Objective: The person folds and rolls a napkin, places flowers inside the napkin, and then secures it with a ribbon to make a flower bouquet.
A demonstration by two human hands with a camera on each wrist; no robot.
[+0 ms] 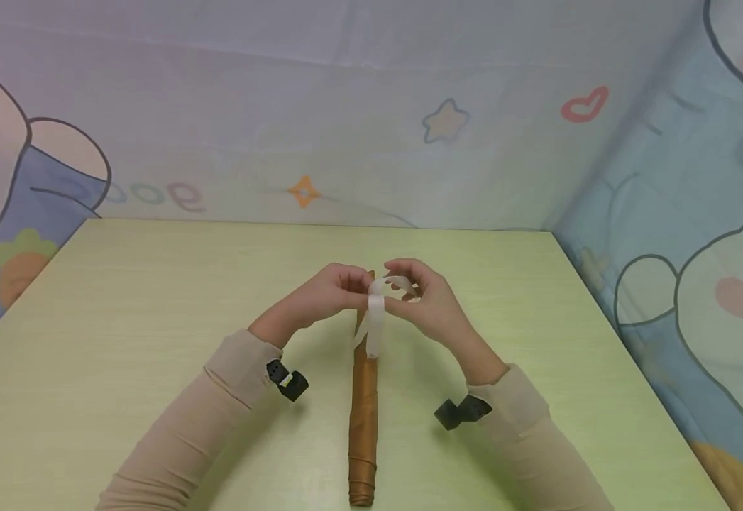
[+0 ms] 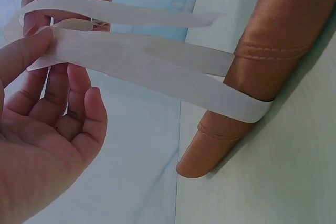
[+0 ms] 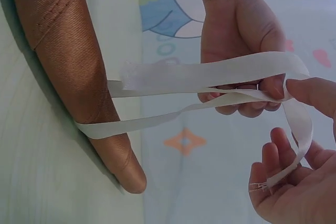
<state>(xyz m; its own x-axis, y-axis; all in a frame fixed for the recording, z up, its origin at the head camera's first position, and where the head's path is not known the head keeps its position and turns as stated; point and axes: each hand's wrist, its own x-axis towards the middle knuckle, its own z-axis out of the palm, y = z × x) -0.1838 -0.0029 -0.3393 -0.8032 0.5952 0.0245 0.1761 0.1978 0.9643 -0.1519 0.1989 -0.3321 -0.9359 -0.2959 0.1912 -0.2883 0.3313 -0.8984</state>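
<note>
A long roll of brown satin-like cloth (image 1: 363, 419) lies on the table, pointing away from me. A white ribbon (image 1: 376, 323) loops round it near its tapered far end (image 2: 197, 161). My left hand (image 1: 326, 292) pinches the gathered ribbon between thumb and fingers, above the roll. From the other side my right hand (image 1: 435, 301) has its thumb at the same crossing, and a frayed ribbon tail (image 3: 286, 174) curves down to its curled fingers. Two ribbon lengths run from the roll up to the hands. The exact crossing is partly hidden by the fingers.
The pale yellow-green table (image 1: 186, 284) extends on both sides of the roll. Behind it hangs a cloth backdrop (image 1: 282, 106) with cartoon prints. A small black camera (image 1: 291, 383) sits at the left cuff, another black camera (image 1: 457, 413) at the right cuff.
</note>
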